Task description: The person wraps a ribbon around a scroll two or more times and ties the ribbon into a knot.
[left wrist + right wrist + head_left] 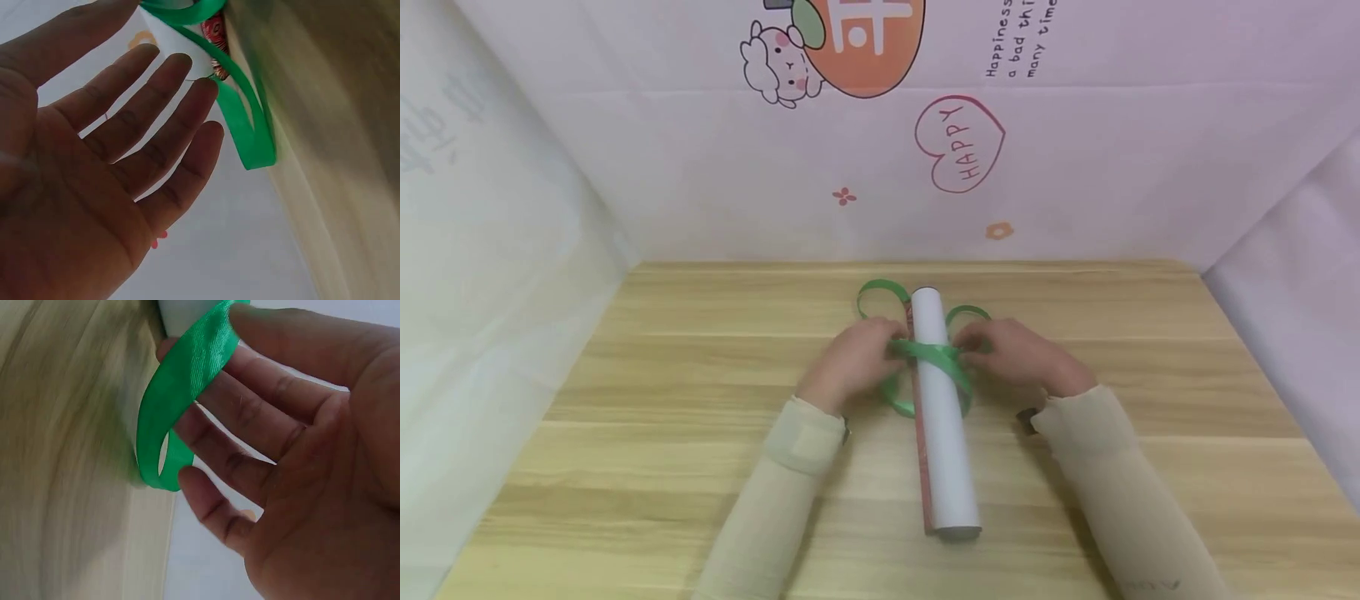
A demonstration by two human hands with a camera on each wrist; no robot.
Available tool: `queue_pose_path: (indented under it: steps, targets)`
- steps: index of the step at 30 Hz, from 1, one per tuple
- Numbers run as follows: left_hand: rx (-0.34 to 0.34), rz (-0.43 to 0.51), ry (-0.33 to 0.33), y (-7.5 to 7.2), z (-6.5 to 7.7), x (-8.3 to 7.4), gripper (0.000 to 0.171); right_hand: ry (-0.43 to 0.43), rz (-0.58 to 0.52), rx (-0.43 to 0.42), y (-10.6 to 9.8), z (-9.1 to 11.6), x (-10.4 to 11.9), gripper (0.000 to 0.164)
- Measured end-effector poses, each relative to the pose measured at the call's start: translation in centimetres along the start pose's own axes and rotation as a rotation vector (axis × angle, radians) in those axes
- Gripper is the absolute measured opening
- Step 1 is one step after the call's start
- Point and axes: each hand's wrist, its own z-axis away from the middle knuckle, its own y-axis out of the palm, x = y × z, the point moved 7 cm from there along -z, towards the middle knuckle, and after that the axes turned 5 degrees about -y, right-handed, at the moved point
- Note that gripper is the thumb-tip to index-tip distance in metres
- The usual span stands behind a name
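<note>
A white paper roll [947, 450] with a red patterned edge [922, 467] lies lengthwise on the wooden table. A green ribbon [934, 354] crosses over its upper half, with loops on both sides. My left hand [859, 358] is at the left side of the roll, by the ribbon. In the left wrist view the fingers [169, 125] are spread and nearly straight, apart from the thumb, whose tip is close to the ribbon. On the right side my right hand [1018, 354] pinches the ribbon [181, 387] between thumb and fingers.
The wooden table [685, 400] meets a white printed cloth [737, 192] at the back, with a heart drawing [958, 146] on it. White cloth also hangs at the left [490, 250] and right [1300, 250].
</note>
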Motion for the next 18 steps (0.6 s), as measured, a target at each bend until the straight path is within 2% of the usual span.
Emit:
queue_pose_path:
  steps: [8,14,18]
  targets:
    - [-0.01,-0.051,0.012,1.2,-0.3,-0.4,0.045,0.033,-0.034,-0.052,-0.6,0.8,0.3,0.026]
    - [-0.038,-0.118,0.007,1.4,-0.4,-0.7,0.042,-0.021,-0.071,-0.079,-1.0,0.8,1.6,0.028]
    - [-0.073,-0.173,0.03,1.6,-0.4,-1.0,0.036,-0.065,-0.085,-0.104,-1.4,0.8,2.6,0.027]
